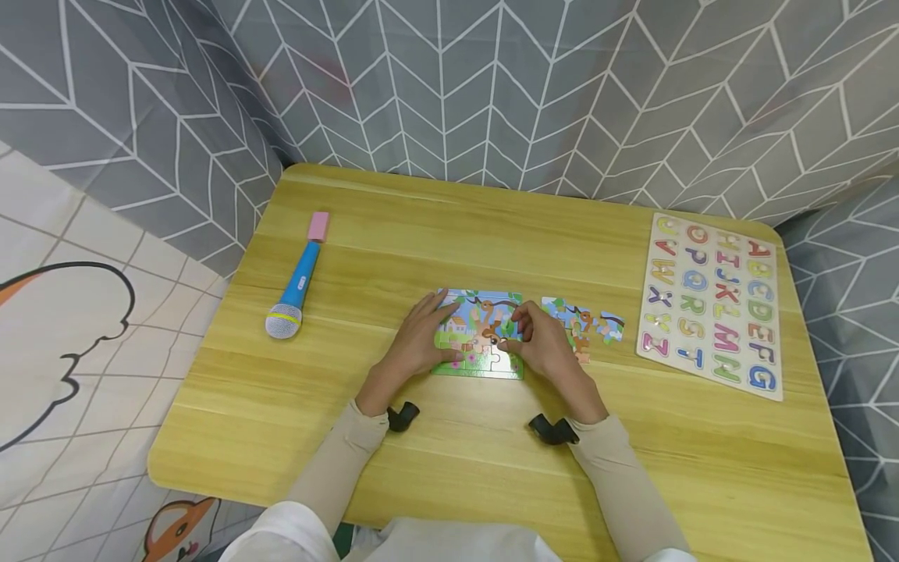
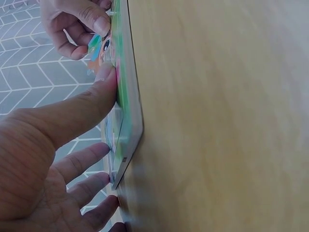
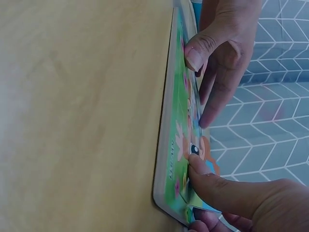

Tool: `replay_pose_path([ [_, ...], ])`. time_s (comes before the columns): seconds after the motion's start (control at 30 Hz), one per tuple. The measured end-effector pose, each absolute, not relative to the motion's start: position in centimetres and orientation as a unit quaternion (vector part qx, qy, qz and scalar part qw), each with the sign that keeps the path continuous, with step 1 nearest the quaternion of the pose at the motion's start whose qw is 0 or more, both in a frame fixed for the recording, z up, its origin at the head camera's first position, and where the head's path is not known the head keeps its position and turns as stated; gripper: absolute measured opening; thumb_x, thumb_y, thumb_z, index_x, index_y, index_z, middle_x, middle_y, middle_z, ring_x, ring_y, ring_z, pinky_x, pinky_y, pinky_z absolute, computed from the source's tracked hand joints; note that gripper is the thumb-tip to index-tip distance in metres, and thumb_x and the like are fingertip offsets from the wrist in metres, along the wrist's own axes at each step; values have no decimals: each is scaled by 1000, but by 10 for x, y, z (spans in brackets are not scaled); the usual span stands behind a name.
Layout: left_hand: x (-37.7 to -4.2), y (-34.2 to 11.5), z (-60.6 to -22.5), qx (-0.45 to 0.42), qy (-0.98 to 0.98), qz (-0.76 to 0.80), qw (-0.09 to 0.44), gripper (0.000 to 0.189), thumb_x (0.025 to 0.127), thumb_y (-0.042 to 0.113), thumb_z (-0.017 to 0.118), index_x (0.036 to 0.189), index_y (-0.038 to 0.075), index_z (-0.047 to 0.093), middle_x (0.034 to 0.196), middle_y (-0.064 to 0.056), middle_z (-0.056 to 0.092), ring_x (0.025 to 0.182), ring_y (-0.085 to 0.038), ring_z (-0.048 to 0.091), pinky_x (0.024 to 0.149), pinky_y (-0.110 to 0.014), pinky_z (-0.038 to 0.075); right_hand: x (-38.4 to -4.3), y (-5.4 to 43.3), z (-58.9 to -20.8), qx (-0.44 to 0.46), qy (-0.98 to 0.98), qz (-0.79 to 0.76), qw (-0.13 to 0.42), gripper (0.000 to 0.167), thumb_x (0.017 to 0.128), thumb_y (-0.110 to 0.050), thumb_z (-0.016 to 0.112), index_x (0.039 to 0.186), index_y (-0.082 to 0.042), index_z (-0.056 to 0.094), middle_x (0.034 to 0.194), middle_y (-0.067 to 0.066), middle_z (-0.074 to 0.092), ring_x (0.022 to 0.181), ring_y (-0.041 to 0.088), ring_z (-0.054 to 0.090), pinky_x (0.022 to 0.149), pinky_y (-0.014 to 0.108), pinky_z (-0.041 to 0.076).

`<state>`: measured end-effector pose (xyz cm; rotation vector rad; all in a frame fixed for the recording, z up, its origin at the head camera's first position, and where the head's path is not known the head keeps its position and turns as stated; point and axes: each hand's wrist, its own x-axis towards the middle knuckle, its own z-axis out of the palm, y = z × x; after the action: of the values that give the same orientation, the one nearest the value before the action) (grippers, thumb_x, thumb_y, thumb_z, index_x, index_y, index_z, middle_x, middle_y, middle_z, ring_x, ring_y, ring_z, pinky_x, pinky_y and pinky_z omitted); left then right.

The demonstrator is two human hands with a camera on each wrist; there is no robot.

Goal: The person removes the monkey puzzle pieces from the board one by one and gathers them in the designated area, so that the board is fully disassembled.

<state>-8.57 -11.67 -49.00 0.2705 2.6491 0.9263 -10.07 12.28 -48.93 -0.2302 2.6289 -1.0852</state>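
A small jigsaw puzzle board [image 1: 477, 374] with a green rim lies flat on the table, partly filled with a cartoon animal picture. Its lower part shows bare white with piece outlines. My left hand [image 1: 420, 336] rests on the board's left side, thumb on the lower edge and fingers spread along the upper left. Between thumb and fingers, my right hand [image 1: 542, 339] pinches a puzzle piece [image 3: 203, 153] with a printed eye, brown and blue, tilted up over the board's right side. Several loose puzzle pieces [image 1: 581, 318] lie just right of the right hand.
An alphabet board [image 1: 708, 311] with colourful letters lies at the table's right. On the left is a blue toy microphone [image 1: 300, 273], with a pink block [image 1: 318, 226] at its handle end. Patterned grey curtains [image 1: 477, 94] hang behind the wooden table [image 1: 449, 468].
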Motion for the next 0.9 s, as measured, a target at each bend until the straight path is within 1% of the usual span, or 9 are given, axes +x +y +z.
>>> replay_pose_path([
  [0.23, -87, -117, -490, 97, 927, 325, 160, 90, 77, 29, 88, 153, 12, 43, 169, -9, 20, 158, -34, 12, 129, -54, 13, -98, 123, -489, -85, 908, -387, 139, 46, 83, -16, 83, 118, -4, 56, 94, 10, 61, 76, 20, 53, 69, 30, 45],
  [0.47, -87, -117, -492, 94, 928, 322, 165, 90, 78, 30, 87, 154, 13, 42, 170, -7, 18, 159, -33, 11, 129, -54, 12, -97, 122, -488, -77, 906, -387, 153, 41, 85, -16, 82, 114, -5, 54, 95, 11, 61, 79, 21, 55, 72, 32, 47],
  [0.63, -87, -117, -493, 96, 928, 322, 160, 90, 78, 29, 87, 153, 13, 42, 170, -8, 19, 159, -33, 12, 129, -55, 14, -95, 121, -488, -75, 903, -400, 138, 43, 84, -14, 82, 114, -5, 52, 97, 12, 61, 80, 22, 56, 72, 31, 46],
  [0.73, -87, -117, -493, 94, 928, 322, 161, 90, 78, 29, 87, 153, 13, 42, 170, -7, 19, 159, -33, 12, 129, -55, 14, -93, 120, -490, -74, 901, -409, 127, 48, 84, -13, 82, 120, -5, 51, 100, 13, 61, 80, 22, 56, 72, 31, 47],
  [0.8, -87, -117, -493, 93, 927, 328, 160, 89, 77, 29, 87, 153, 12, 43, 170, -8, 20, 159, -33, 12, 129, -56, 15, -93, 120, -491, -72, 901, -410, 123, 53, 85, -13, 81, 129, -5, 51, 101, 12, 61, 80, 21, 56, 72, 31, 47],
  [0.83, -87, -117, -492, 93, 926, 330, 159, 89, 77, 29, 87, 153, 12, 43, 170, -8, 20, 159, -33, 12, 129, -56, 15, -92, 120, -492, -73, 902, -408, 121, 55, 86, -14, 80, 132, -5, 52, 100, 11, 61, 79, 20, 56, 71, 30, 47],
  [0.9, -86, -116, -492, 92, 924, 336, 159, 88, 77, 28, 87, 152, 11, 44, 169, -8, 20, 159, -33, 12, 129, -56, 15, -91, 120, -492, -77, 904, -403, 117, 54, 86, -14, 80, 134, -6, 56, 96, 10, 61, 76, 19, 56, 69, 30, 46],
])
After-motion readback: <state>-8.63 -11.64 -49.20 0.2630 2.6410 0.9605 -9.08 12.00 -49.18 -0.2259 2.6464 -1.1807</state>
